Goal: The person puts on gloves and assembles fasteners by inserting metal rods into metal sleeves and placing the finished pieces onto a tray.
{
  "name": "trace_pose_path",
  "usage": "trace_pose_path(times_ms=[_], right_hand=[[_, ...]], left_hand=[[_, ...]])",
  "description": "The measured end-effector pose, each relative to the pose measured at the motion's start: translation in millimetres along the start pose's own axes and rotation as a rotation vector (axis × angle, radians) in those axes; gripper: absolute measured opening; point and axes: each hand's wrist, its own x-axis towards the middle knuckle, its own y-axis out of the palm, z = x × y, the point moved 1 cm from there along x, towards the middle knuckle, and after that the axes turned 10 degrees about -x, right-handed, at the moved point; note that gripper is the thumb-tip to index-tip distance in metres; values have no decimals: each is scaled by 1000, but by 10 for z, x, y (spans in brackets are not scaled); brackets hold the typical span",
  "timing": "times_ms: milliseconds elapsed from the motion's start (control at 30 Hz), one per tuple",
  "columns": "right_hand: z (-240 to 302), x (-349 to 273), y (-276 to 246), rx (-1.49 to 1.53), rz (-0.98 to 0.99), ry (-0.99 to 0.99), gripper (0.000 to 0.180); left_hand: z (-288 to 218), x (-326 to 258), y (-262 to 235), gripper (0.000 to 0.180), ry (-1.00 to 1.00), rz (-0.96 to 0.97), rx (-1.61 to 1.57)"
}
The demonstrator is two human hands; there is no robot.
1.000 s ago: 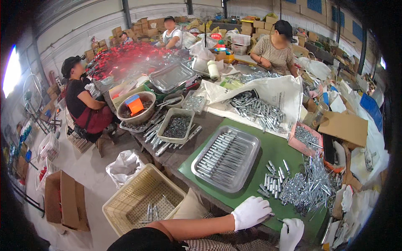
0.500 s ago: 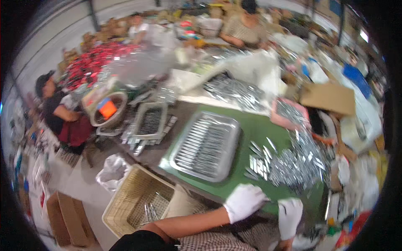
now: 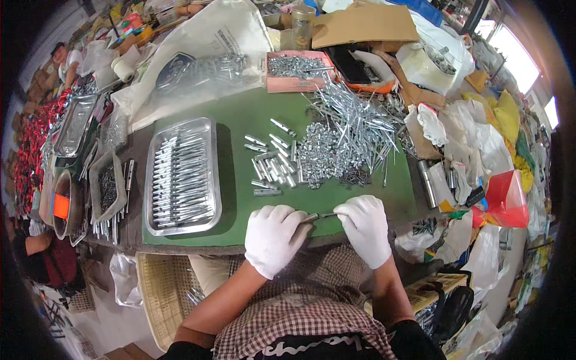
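Note:
At the near edge of the green mat (image 3: 240, 225), my left hand (image 3: 275, 239), in a white glove, is closed around a short metal tube (image 3: 310, 218), its end poking out to the right. My right hand (image 3: 366, 229), gloved likewise, pinches a thin metal rod (image 3: 328, 214) pointing at that tube. Whether the two parts touch is too small to tell. Ahead lie several loose short metal cylinders (image 3: 274, 168). Beside them is a heap of small metal fittings (image 3: 324, 150), with long thin rods (image 3: 360, 114) spread over its far side and small dark pieces (image 3: 355, 176) in front.
A metal tray (image 3: 217, 180) with rows of slim metal parts stands at left. Behind the heap is a pink bin (image 3: 287, 84) of small parts. A yellow basket (image 3: 150, 300) sits below the table's left edge. Bags and a cardboard flap (image 3: 366, 25) crowd the far and right sides.
The view has swung to the right, so tray and heap appear further left. My right hand's fingers now point toward the left hand, with the rod between them.

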Motion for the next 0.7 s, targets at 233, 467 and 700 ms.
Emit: trace_pose_path(times_ms=[233, 467, 700], right_hand=[[29, 33, 57, 23, -17, -59, 12], [63, 117, 73, 27, -57, -86, 11], [-285, 129, -13, -27, -196, 227, 8]], left_hand=[[41, -37, 17, 18, 30, -8, -4], [38, -7, 20, 18, 25, 11, 0], [43, -18, 0, 18, 20, 12, 29]])
